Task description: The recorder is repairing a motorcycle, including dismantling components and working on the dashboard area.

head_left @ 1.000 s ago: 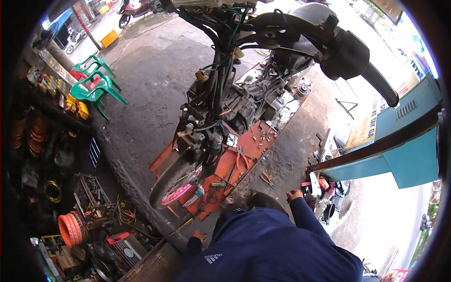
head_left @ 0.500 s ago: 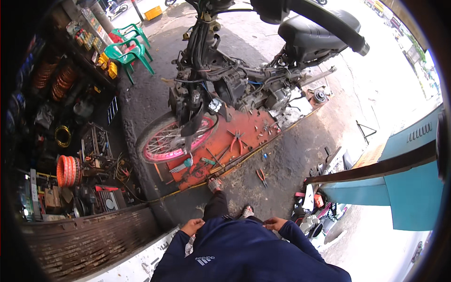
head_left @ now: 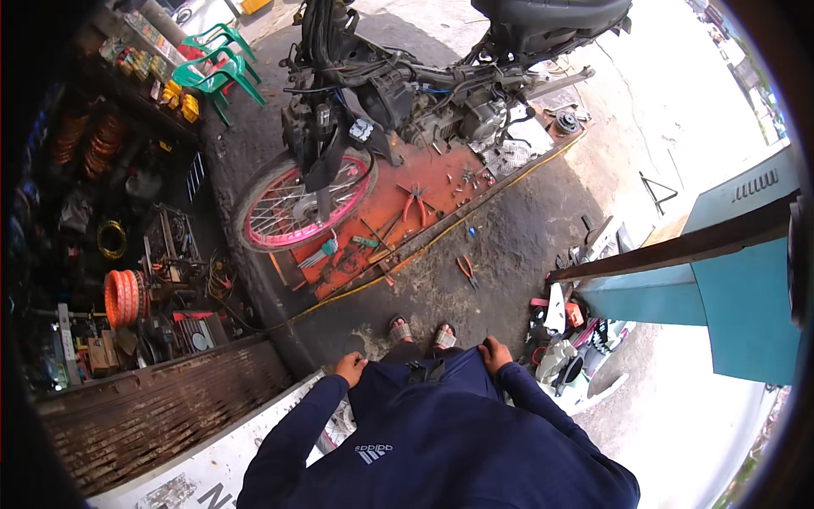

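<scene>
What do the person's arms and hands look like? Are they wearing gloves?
No gloves: the left hand and right hand are both bare. The left sleeve and right sleeve are long and dark blue, reaching about to the wrists. They match the rest of the top, which has a small whitish striped mark on it.

Pliers (head_left: pixel 471 276) on ground (head_left: pixel 526 233) between hands (head_left: pixel 495 355) and platform (head_left: pixel 386 192)
</scene>
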A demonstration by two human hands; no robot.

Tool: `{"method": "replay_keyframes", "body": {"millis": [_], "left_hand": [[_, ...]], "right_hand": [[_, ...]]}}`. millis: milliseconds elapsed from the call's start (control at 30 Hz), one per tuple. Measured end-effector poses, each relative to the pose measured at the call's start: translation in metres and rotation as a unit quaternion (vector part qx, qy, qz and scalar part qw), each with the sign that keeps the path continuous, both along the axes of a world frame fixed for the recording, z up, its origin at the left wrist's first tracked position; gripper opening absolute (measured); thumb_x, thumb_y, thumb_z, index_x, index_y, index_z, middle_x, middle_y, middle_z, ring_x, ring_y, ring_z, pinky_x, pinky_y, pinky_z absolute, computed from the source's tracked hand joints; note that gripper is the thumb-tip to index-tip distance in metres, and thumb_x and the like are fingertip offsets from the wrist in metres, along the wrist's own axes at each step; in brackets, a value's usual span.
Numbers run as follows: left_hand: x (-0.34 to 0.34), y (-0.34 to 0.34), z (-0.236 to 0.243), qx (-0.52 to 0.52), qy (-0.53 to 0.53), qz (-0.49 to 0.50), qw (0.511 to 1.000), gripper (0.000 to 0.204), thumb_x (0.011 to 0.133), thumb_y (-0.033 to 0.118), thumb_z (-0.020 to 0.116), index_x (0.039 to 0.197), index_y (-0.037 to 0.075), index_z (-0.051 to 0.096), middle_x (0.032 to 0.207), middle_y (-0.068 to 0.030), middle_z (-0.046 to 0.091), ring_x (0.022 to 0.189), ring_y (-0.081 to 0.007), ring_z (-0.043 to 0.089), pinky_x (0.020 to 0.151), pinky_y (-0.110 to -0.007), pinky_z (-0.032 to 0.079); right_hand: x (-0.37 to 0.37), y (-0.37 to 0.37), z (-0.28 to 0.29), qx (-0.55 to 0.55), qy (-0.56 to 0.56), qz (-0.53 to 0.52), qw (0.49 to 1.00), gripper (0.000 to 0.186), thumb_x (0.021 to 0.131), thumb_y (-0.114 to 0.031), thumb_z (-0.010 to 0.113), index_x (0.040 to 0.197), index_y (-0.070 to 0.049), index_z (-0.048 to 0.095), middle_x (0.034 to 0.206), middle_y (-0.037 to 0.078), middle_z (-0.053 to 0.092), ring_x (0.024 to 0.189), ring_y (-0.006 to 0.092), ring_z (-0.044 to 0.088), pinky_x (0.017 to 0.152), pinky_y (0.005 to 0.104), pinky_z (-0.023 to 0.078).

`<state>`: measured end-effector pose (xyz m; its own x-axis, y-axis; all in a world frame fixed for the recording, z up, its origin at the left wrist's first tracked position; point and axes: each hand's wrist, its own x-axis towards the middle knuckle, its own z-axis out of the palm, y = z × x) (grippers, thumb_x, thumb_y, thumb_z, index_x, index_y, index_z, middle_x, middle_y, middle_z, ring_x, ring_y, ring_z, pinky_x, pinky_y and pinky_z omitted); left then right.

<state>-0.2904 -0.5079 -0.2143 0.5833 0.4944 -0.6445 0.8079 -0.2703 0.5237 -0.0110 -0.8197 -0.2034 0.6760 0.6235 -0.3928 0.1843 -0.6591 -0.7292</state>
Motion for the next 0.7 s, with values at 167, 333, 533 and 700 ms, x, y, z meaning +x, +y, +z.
{"method": "replay_keyframes", "body": {"millis": [167,333,533,700], "left_hand": [[-0.001,0.005,-0.02,-0.13,-0.081,0.022,0.988,0.029,0.086,0.029,0.063,0.086,0.0,0.058,0.074,-0.0139,0.062,0.071,-0.0246,0.062,0.066,-0.037,0.047],[0.019,0.025,0.046,-0.056,-0.072,-0.047,0.995,0.027,0.086,0.028,0.064,0.089,0.001,0.06,0.077,-0.01,0.064,0.072,-0.0185,0.061,0.067,-0.035,0.047],[0.039,0.044,0.166,-0.318,-0.227,-0.053,0.919,0.022,0.086,0.022,0.063,0.091,0.002,0.061,0.079,-0.0112,0.063,0.075,-0.0226,0.061,0.072,-0.033,0.047],[0.062,0.069,0.19,-0.172,-0.234,-0.272,0.917,0.024,0.085,0.022,0.063,0.094,0.0,0.059,0.084,-0.0137,0.062,0.08,-0.0256,0.061,0.074,-0.034,0.047]], "right_hand": [[-0.007,0.016,-0.003,-0.052,0.025,0.1,0.993,0.03,0.087,-0.031,0.058,0.093,-0.002,0.059,0.086,0.022,0.064,0.088,0.0404,0.061,0.076,0.046,0.048],[0.024,0.054,0.066,-0.209,0.022,0.185,0.96,0.041,0.082,-0.042,0.064,0.09,-0.002,0.063,0.084,0.018,0.067,0.086,0.0343,0.064,0.076,0.0414,0.049],[0.024,0.11,0.192,-0.021,0.228,0.296,0.927,0.038,0.085,-0.036,0.065,0.094,0.0,0.063,0.082,0.014,0.066,0.077,0.023,0.064,0.07,0.0327,0.049],[0.018,0.148,0.211,0.009,0.223,0.368,0.902,0.026,0.089,-0.025,0.058,0.092,0.001,0.06,0.08,0.015,0.064,0.075,0.0233,0.061,0.069,0.0361,0.046]]}}
